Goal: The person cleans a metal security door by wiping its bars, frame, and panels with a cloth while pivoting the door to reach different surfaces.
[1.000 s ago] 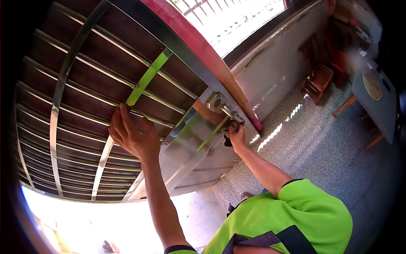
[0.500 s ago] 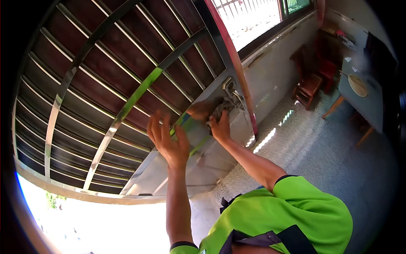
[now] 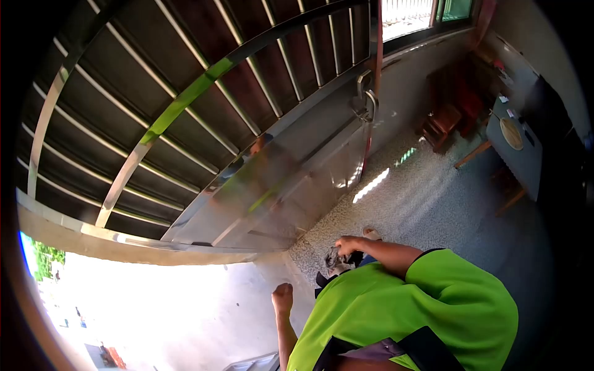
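Note:
In front of my body, my right hand (image 3: 349,245) is closed around a crumpled grey cloth (image 3: 333,257), held low near my waist and apart from the door. My left hand (image 3: 283,298) is lowered on the left with its fingers curled into a fist, and nothing shows in it. The metal door (image 3: 297,164) stands beyond both hands, with shiny bars across its upper part and a smooth panel below. Its handle (image 3: 371,105) sits near the right edge, touched by neither hand.
At the right stands a table (image 3: 531,162) with a round woven item (image 3: 511,133) on it. Wooden chairs (image 3: 442,123) are by the wall under the window (image 3: 405,17). Speckled floor (image 3: 427,210) stretches to the right; bright ground (image 3: 161,303) lies outside at the left.
Both hands have dropped away from the door toward my body. The cloth has left the area by the handle with my right hand. My left hand has gone from spread to curled.

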A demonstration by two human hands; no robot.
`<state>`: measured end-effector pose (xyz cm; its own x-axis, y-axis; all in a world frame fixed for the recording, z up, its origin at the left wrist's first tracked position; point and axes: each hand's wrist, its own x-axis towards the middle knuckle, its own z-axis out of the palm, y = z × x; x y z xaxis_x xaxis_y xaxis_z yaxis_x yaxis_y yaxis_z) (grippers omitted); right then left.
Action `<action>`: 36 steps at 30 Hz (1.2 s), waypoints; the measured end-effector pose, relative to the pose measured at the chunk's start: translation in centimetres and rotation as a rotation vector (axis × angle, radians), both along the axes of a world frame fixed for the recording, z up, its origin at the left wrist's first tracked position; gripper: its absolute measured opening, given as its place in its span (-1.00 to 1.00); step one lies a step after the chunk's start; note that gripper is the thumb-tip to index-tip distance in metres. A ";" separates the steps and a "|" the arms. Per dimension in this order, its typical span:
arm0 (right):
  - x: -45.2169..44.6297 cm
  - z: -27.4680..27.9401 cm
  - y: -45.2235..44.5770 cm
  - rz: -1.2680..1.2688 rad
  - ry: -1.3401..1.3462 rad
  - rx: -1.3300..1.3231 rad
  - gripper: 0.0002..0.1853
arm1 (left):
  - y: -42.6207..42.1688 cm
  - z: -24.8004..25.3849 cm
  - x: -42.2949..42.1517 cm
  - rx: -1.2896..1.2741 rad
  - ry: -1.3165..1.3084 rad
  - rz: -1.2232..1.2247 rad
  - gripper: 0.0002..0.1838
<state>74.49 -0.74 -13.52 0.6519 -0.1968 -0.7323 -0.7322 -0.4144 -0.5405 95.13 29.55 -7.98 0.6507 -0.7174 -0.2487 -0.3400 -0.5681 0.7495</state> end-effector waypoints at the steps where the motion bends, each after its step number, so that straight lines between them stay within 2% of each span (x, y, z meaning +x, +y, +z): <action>1: -0.9 -2.8 -1.1 -0.150 0.061 0.102 -0.35 | 1.9 -0.7 -0.3 0.016 0.221 0.165 -0.66; 2: -1.6 -3.1 -1.8 -0.351 0.035 0.110 -0.29 | 3.1 -1.1 -0.7 0.025 0.442 0.332 -0.63; 3: -1.4 0.9 -2.4 -0.452 0.076 0.176 -0.20 | 3.6 -0.8 -1.1 0.006 0.445 0.369 -0.63; 5: 0.7 4.8 -2.5 -0.539 -0.113 0.148 -0.14 | 2.1 2.5 -1.7 -0.134 0.670 0.503 -0.58; 6: 2.1 6.7 -2.0 -0.493 -0.113 0.135 -0.14 | 0.9 3.4 -1.3 -0.142 0.743 0.491 -0.52; 8: 5.7 10.6 -0.3 -0.404 -0.417 0.074 -0.21 | -2.5 5.6 -1.2 -0.323 0.816 0.457 -0.47; 9: 7.4 12.5 0.2 -0.282 -0.455 0.228 -0.21 | -4.5 7.7 -1.4 -0.405 0.834 0.480 -0.47; 11: 9.9 16.5 2.4 0.048 -0.569 0.177 -0.26 | -7.8 9.6 -1.7 -0.511 0.851 0.519 -0.47; 13: 11.1 19.0 4.8 0.204 -0.702 0.064 -0.31 | -10.0 9.3 -1.1 -0.899 0.762 0.322 -0.56; 15: 11.4 21.0 5.8 0.226 -0.771 -0.017 -0.36 | -9.7 9.6 0.6 -0.967 0.779 0.407 -0.59; 16: 11.2 21.2 5.6 0.106 -0.755 0.012 -0.39 | -9.2 10.3 1.7 -1.012 0.804 0.468 -0.61; 18: 10.1 21.6 4.3 -0.039 -0.784 -0.022 -0.48 | -7.6 13.4 5.8 -1.094 0.556 0.530 -0.64; 20: 8.6 22.2 2.6 -0.164 -0.720 -0.068 -0.52 | -6.5 23.7 10.0 -1.267 0.177 0.576 -0.60; 21: 7.7 21.3 1.6 -0.228 -0.709 -0.113 -0.53 | -5.4 28.4 11.9 -1.304 0.166 0.536 -0.58; 22: 6.9 20.0 0.6 -0.290 -0.700 -0.162 -0.55 | -5.1 31.0 14.3 -1.378 0.018 0.532 -0.57; 23: 5.8 17.0 -1.2 -0.274 -0.700 -0.164 -0.55 | -4.8 32.9 16.8 -1.371 -0.133 0.482 -0.57; 24: 4.4 12.8 -3.0 -0.242 -0.744 -0.291 -0.57 | -5.2 34.2 18.5 -1.354 -0.217 0.471 -0.56; 25: 2.8 10.2 -4.1 -0.210 -0.788 -0.419 -0.58 | -5.5 34.5 19.9 -1.217 -0.325 0.432 -0.56; 26: 1.4 9.5 -4.4 -0.200 -0.787 -0.420 -0.58 | -7.1 33.9 20.5 -1.215 -0.331 0.440 -0.57; 27: 0.2 8.9 -4.5 -0.189 -0.613 -0.443 -0.58 | -8.6 32.2 21.0 -1.213 -0.336 0.448 -0.58; 28: -1.2 8.3 -4.6 -0.177 -0.440 -0.464 -0.57 | -8.7 29.6 21.6 -1.185 -0.222 0.478 -0.60; 31: -6.1 2.6 -4.7 -0.234 -0.445 -0.446 -0.56 | -8.6 18.2 23.1 -1.174 0.187 0.477 -0.67; 33: -8.5 0.3 -4.8 -0.230 -0.249 -0.295 -0.59 | -7.1 7.0 24.9 -0.576 -0.105 0.517 -0.69; 34: -9.8 -1.1 -5.0 -0.229 -0.246 -0.296 -0.59 | -6.1 4.8 23.2 -0.416 0.273 0.542 -0.68; 35: -10.6 -2.5 -5.6 -0.132 -0.188 -0.246 -0.57 | -5.1 -0.7 22.6 -0.439 0.208 0.557 -0.65; 36: -10.9 -3.2 -6.2 -0.039 -0.137 -0.201 -0.55 | -3.8 -2.3 21.3 -0.426 0.453 0.566 -0.67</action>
